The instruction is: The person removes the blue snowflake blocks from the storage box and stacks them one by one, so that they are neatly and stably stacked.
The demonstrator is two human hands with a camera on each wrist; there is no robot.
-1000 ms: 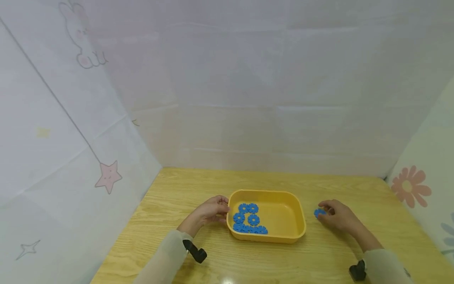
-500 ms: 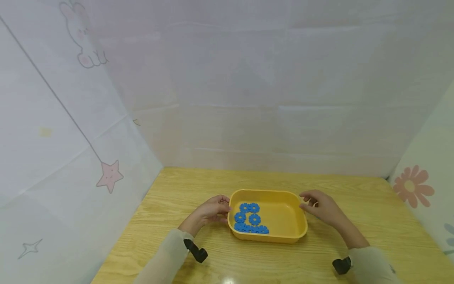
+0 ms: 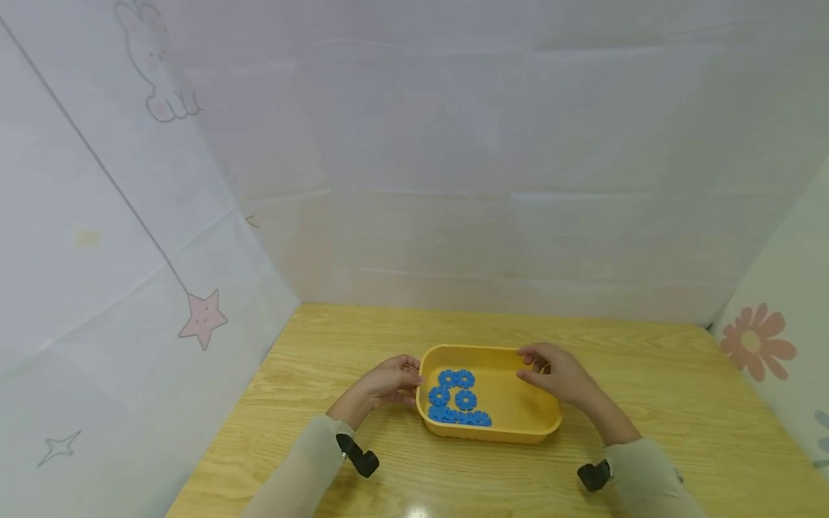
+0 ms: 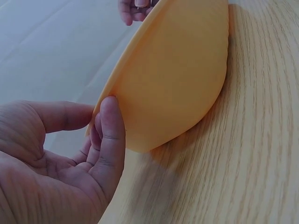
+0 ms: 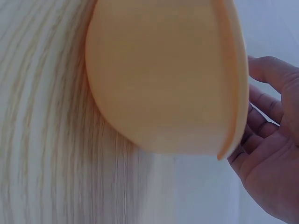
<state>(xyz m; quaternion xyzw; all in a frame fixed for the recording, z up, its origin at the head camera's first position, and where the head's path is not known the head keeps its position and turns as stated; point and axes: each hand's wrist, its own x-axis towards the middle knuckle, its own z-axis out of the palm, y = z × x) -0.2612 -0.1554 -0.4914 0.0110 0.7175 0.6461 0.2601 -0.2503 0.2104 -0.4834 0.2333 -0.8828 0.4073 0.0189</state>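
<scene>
A yellow plastic tray [image 3: 492,434] sits on the table, with several blue snowflake discs [image 3: 465,400] gathered in its left half. My left hand [image 3: 391,381] pinches the tray's left rim; in the left wrist view its thumb and fingers [image 4: 112,121] lie on either side of the edge. My right hand [image 3: 562,375] hovers over the tray's right part, thumb and index finger bent toward each other. The right wrist view shows the right hand [image 5: 273,130] beyond the tray wall [image 5: 163,74], which hides its fingertips. Whether it holds a disc cannot be seen.
The wood-grain table [image 3: 363,324] extends around the tray. A pale fabric backdrop [image 3: 453,180] rises behind it, with patterned side panels at left and right. Black wrist mounts [image 3: 358,456] are strapped at both sleeves.
My right hand has moved left from a blue disc on the table to over the tray. That disc is no longer visible. My left hand stays at the rim.
</scene>
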